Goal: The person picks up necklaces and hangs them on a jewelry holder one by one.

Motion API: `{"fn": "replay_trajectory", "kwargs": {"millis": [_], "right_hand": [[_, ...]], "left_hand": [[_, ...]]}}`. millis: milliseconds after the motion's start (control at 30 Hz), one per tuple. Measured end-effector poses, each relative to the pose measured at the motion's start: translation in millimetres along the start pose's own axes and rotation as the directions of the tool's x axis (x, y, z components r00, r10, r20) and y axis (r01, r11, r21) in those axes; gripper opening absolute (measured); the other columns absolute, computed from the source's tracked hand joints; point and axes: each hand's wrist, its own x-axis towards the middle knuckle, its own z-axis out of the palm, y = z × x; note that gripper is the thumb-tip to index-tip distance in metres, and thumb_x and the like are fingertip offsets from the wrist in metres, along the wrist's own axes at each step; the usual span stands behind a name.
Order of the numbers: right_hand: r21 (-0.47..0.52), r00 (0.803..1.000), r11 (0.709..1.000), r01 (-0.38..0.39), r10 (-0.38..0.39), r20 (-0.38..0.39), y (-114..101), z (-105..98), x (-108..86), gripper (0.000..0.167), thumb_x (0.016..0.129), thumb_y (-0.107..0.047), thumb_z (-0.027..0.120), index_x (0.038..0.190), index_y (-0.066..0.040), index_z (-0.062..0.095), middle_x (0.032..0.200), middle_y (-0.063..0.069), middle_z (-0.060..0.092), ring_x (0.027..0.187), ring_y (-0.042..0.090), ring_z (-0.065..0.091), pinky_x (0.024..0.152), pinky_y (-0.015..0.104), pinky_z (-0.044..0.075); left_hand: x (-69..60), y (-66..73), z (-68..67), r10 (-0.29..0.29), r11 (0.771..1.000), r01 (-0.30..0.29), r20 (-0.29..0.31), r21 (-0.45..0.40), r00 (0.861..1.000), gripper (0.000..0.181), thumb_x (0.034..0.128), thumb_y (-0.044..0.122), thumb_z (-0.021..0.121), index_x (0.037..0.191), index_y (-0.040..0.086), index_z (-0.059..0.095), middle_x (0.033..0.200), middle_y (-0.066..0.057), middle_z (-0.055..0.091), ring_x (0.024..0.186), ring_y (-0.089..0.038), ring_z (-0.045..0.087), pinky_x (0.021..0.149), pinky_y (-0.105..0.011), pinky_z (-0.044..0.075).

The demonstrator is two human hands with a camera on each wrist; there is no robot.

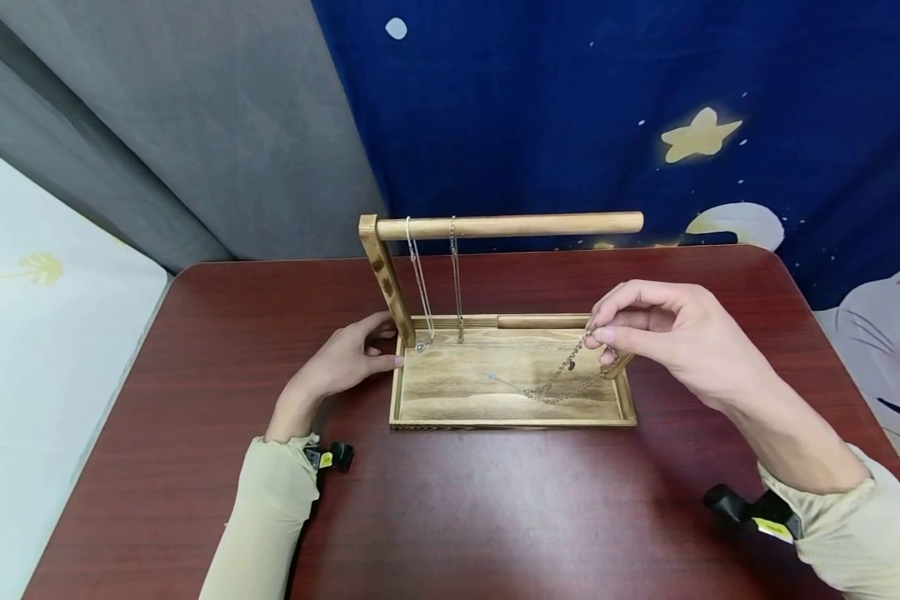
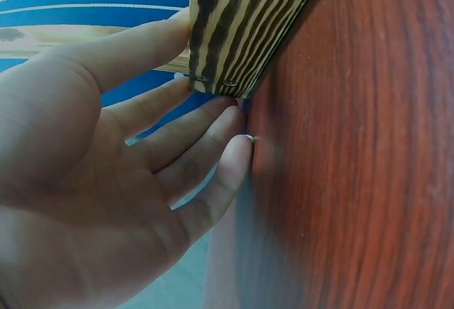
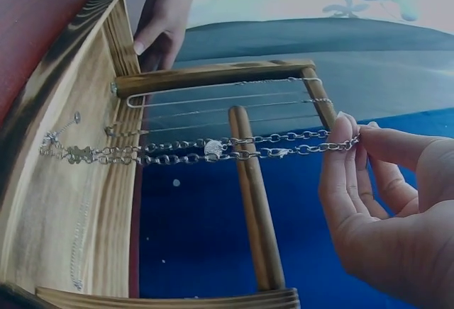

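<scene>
A wooden jewelry stand (image 1: 450, 408) has a shallow tray base and a high bar (image 1: 525, 225). My left hand (image 1: 348, 354) grips its left end, the thumb on the tray's side wall and the other fingers around the back corner (image 2: 163, 128). Between thumb and fingertips, my right hand (image 1: 667, 337) pinches a silver chain necklace (image 3: 163, 159) at its upper end. The chain hangs in a long loop with charms, its lower part reaching the tray. Two thin necklaces, one pale (image 1: 417, 275) and one darker (image 1: 457, 283), hang from the high bar's left part.
A lower bar (image 3: 259, 210) extends from the stand's right post. Another fine chain (image 3: 78, 245) appears to lie in the tray. The stand sits on a reddish-brown table (image 1: 495, 508), with a blue curtain (image 1: 540, 108) and a grey curtain (image 1: 217, 125) behind.
</scene>
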Motion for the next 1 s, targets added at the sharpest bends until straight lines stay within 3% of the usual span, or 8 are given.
{"fn": "replay_trajectory", "kwargs": {"millis": [233, 467, 767, 1000], "right_hand": [[0.103, 0.996, 0.99, 0.092, -0.094, 0.012, -6.0, -6.2, 0.3, 0.012, 0.088, 0.021, 0.058, 0.099, 0.016, 0.061, 0.097, 0.019, 0.065, 0.074, 0.025, 0.07, 0.064, 0.037, 0.059], [0.173, 0.991, 0.976, 0.13, -0.133, 0.006, -8.9, -11.1, -1.2, 0.015, 0.087, 0.026, 0.054, 0.098, 0.018, 0.059, 0.098, 0.02, 0.065, 0.076, 0.026, 0.07, 0.067, 0.036, 0.059], [0.166, 0.988, 0.975, 0.148, -0.141, -0.058, -19.1, -16.4, -9.6, 0.019, 0.086, 0.03, 0.051, 0.1, 0.02, 0.059, 0.103, 0.023, 0.062, 0.089, 0.029, 0.07, 0.072, 0.035, 0.059], [0.174, 0.975, 0.96, 0.22, -0.214, -0.053, -22.7, -19.5, -12.1, 0.018, 0.084, 0.032, 0.051, 0.101, 0.027, 0.054, 0.109, 0.031, 0.06, 0.095, 0.035, 0.069, 0.08, 0.035, 0.058]], "left_hand": [[1.0, 0.0, -0.6, 0.004, 1.0, -0.004, -0.002, -0.006, 1.0, 0.069, 0.09, 0.019, 0.076, 0.149, 0.008, 0.042, 0.137, -0.016, 0.058, 0.12, -0.03, 0.059, 0.099, -0.045, 0.048], [1.1, -0.2, -0.1, -0.004, 1.0, 0.004, -0.004, -0.002, 1.0, 0.069, 0.09, 0.019, 0.076, 0.149, 0.008, 0.042, 0.137, -0.016, 0.058, 0.118, -0.03, 0.06, 0.098, -0.045, 0.048], [-0.1, 2.2, 0.0, -0.001, 1.0, 0.001, -0.002, -0.004, 1.0, 0.069, 0.09, 0.02, 0.076, 0.149, 0.008, 0.042, 0.136, -0.016, 0.059, 0.116, -0.03, 0.061, 0.097, -0.046, 0.048], [-0.9, 1.3, -0.2, 0.004, 1.0, -0.005, -0.004, -0.009, 1.0, 0.069, 0.0901, 0.019, 0.076, 0.149, 0.008, 0.042, 0.136, -0.017, 0.058, 0.117, -0.03, 0.061, 0.097, -0.047, 0.048]]}}
